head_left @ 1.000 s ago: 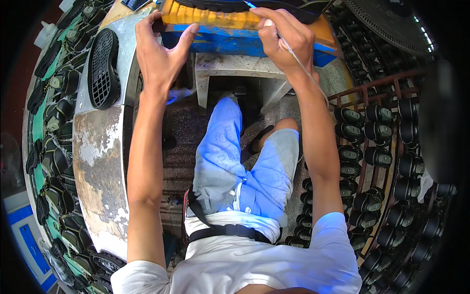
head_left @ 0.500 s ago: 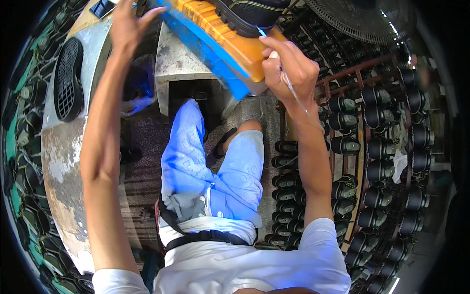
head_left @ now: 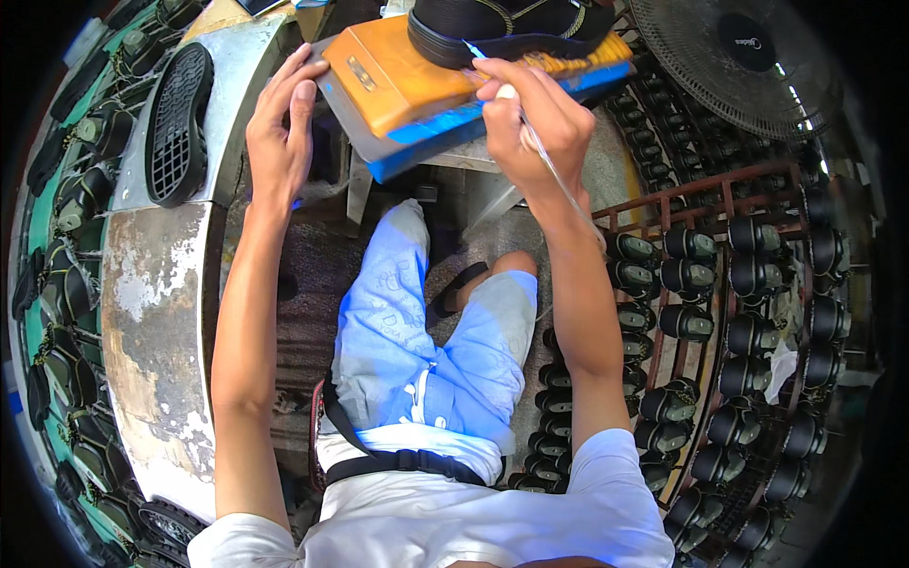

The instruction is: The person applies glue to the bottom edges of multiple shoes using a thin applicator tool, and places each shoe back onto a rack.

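An orange and blue board (head_left: 407, 85) lies tilted on a grey stand in front of me, with a black shoe (head_left: 502, 24) resting on top of it. My left hand (head_left: 282, 128) holds the board's left edge, fingers spread over the corner. My right hand (head_left: 530, 118) grips a thin brush (head_left: 544, 156) and rests against the board's front edge, right below the shoe. The brush handle runs down along my wrist. My knees in blue shorts are under the board.
A black shoe sole (head_left: 178, 123) lies on the worn metal conveyor (head_left: 156, 312) at my left, with several shoes along its outer rim. A red rack (head_left: 739, 312) full of black shoes stands at my right. A fan (head_left: 739, 57) sits at the upper right.
The board with the shoe has swung from flat to tilted. My left hand moved from the far left corner to the board's left edge. My right hand stayed at the front edge.
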A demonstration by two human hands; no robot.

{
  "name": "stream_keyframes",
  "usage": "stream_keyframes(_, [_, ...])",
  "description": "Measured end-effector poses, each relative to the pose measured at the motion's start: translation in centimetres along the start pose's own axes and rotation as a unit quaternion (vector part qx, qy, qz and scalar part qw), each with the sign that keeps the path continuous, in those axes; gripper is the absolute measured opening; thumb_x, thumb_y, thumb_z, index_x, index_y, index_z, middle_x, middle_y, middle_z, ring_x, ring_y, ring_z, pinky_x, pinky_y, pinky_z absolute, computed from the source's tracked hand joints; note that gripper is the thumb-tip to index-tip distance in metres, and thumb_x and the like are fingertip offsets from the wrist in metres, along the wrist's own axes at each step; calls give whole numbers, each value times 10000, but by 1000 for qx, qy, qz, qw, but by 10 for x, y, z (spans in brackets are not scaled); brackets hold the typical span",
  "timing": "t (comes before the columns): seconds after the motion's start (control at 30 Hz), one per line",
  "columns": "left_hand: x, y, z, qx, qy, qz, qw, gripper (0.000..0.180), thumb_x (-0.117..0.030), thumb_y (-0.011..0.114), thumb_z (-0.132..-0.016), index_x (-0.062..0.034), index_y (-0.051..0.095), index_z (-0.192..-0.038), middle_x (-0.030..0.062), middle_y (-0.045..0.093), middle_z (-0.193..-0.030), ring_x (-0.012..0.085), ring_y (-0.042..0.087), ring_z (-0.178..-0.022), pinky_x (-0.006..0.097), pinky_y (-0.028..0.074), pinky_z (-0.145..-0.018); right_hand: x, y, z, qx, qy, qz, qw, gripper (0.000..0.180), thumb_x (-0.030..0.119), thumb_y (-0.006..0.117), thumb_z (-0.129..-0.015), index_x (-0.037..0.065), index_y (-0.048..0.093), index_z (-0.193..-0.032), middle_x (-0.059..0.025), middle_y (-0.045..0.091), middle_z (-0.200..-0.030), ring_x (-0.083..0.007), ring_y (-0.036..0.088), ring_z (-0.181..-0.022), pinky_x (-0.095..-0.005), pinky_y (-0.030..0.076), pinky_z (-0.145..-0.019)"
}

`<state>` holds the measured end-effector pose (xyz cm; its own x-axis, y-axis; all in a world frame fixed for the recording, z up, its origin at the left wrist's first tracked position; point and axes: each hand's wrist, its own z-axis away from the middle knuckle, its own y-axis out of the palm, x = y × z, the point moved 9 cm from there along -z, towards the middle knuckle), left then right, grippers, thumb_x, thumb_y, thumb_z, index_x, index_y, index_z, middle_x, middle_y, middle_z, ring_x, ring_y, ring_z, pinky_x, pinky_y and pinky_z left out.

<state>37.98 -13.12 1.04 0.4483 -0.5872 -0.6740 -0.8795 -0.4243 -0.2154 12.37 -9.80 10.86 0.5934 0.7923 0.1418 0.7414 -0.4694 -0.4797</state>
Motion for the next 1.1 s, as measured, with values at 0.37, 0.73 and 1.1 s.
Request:
stream_keyframes(0.37, [-2,27,-29,33,-63,-157,985,497,-400,414,-1128,-37,653,-1370,157,608,-1479,367,583,-1337,420,452,-1120,-38,-17,3,-79,28,74,994,221,48,644,-858,52,772,-1038,-116,698,-776,-302,686,-647,-370,549,-589])
stream_keyframes(0.73, [-93,118,192,81,-489,542,678,455,-388,540,-1108,5,637,-1315,149,720,-1243,194,668,-1144,365,524,-1021,58,-8,164,32,368,-201,907,68,43,672,-943,15,694,-1000,-132,751,-904,-175,730,-756,-306,565,-673])
stream_keyframes(1.1, [118,52,258,-129,-489,566,651,177,-137,620,-1050,-9,661,-1165,99,714,-1101,167,690,-988,267,581,-838,76,-84,229,-107,367,-219,898,363,218,509,-1115,-78,718,-1132,-125,697,-712,-145,655,-571,-299,552,-562])
